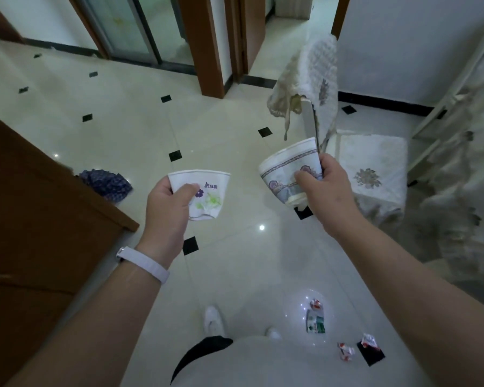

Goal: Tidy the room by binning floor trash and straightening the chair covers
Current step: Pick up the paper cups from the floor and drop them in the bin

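Observation:
My left hand [166, 210] grips a crushed white paper cup with a purple and green flower print [207, 195]. My right hand [324, 188] holds a second paper cup with a blue-grey pattern [285, 169], tilted on its side. Both cups are held above the floor in front of me. Candy wrappers [345, 351] and a green and white packet [315, 321] lie on the tiles near my feet. A chair [372, 169] stands at the right; its lace back cover [313, 79] hangs bunched and crooked, while the seat cover lies flat.
A brown wooden cabinet [39, 219] fills the left side. A crumpled blue cloth [106, 184] lies on the floor at its corner. Glass doors and brown door frames [207, 46] stand ahead. A lace-draped table [464, 169] is at the far right.

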### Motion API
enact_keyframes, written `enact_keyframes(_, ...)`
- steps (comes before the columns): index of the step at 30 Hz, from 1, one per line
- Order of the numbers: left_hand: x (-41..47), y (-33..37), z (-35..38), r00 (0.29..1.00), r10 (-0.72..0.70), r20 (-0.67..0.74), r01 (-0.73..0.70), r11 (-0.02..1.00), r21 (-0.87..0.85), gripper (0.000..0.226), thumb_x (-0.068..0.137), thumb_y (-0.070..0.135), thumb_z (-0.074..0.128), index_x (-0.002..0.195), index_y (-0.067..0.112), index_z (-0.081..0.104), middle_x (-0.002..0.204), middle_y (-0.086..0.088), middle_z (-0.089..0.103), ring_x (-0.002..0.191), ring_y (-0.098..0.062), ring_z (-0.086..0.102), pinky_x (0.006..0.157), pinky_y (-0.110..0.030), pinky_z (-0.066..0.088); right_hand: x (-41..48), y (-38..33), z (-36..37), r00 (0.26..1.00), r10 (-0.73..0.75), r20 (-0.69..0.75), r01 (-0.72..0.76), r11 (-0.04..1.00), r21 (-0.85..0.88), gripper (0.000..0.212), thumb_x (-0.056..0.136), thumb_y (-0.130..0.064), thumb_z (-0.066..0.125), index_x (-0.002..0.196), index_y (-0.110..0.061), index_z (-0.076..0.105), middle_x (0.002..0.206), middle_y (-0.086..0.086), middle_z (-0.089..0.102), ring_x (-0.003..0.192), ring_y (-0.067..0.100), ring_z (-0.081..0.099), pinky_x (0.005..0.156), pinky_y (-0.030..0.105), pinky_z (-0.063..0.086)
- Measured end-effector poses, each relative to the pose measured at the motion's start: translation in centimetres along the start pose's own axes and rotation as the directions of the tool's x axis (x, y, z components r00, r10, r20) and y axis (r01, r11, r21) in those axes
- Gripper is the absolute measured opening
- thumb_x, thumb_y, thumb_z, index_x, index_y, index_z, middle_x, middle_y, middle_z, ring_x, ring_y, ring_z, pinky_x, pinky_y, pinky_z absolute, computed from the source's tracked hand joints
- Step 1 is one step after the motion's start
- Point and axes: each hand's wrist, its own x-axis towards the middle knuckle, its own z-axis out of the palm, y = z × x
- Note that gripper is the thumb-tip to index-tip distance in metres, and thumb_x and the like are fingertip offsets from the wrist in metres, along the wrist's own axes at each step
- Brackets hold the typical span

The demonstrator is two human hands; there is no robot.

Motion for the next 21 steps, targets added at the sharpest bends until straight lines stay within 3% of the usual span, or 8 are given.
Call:
enact_keyframes(4,5.7,0.1,-0.4,1.000,-0.021,0.017,0.021,1.000,-0.020,0.014,0.088,0.001,0.063,0.091,0.014,0.068,0.087,-0.008,0.073,0.087,-0.032,0.072,0.077,-0.055,0.059,3.9,-0.6,4.0,1.000,0.006,-0.002,-0.006,0.999,-0.047,0.010,0.087,-0.010,0.059,0.096,-0.008,0.059,0.080,0.005,0.062,0.065,0.009,0.057,0.058,0.025,0.047)
enact_keyframes(8,13.4,0.7,-0.9,0.997,-0.043,0.068,0.044,0.999,-0.016,0.014,0.087,0.002,0.065,0.088,0.015,0.069,0.084,-0.006,0.072,0.087,-0.031,0.070,0.081,-0.066,0.054,8.6,-1.8,8.5,0.997,0.012,-0.071,-0.018,0.996,-0.083,0.013,0.086,-0.012,0.059,0.099,-0.011,0.060,0.096,0.016,0.067,0.075,0.023,0.063,0.067,0.039,0.054)
enact_keyframes(13,23.5,4.2,-3.1,0.994,-0.039,0.101,0.045,0.998,-0.053,0.011,0.087,0.003,0.065,0.093,0.011,0.069,0.084,-0.005,0.073,0.085,-0.029,0.071,0.081,-0.065,0.054,14.2,-5.0,15.0,0.995,0.009,-0.100,-0.020,0.994,-0.108,0.014,0.086,-0.008,0.060,0.099,-0.012,0.063,0.094,0.015,0.068,0.071,0.013,0.060,0.057,0.020,0.048)
enact_keyframes(16,28.9,5.8,-4.1,0.991,-0.036,0.130,0.044,0.997,-0.065,0.011,0.088,0.001,0.064,0.089,0.011,0.068,0.080,-0.004,0.073,0.080,-0.026,0.071,0.082,-0.062,0.056,17.5,-7.0,18.6,0.988,-0.010,-0.151,-0.005,0.995,-0.098,0.013,0.086,-0.008,0.059,0.098,-0.014,0.064,0.089,0.012,0.068,0.067,0.009,0.058,0.053,0.015,0.045)
enact_keyframes(21,35.6,6.8,-3.4,0.983,-0.059,0.173,0.076,0.992,-0.096,0.010,0.087,0.000,0.063,0.093,0.008,0.066,0.088,-0.013,0.071,0.092,-0.038,0.070,0.080,-0.065,0.055,20.9,-7.9,22.3,0.983,-0.038,-0.179,0.017,0.993,-0.116,0.014,0.087,-0.004,0.058,0.088,-0.018,0.060,0.076,-0.001,0.060,0.056,-0.003,0.053,0.050,0.010,0.042)
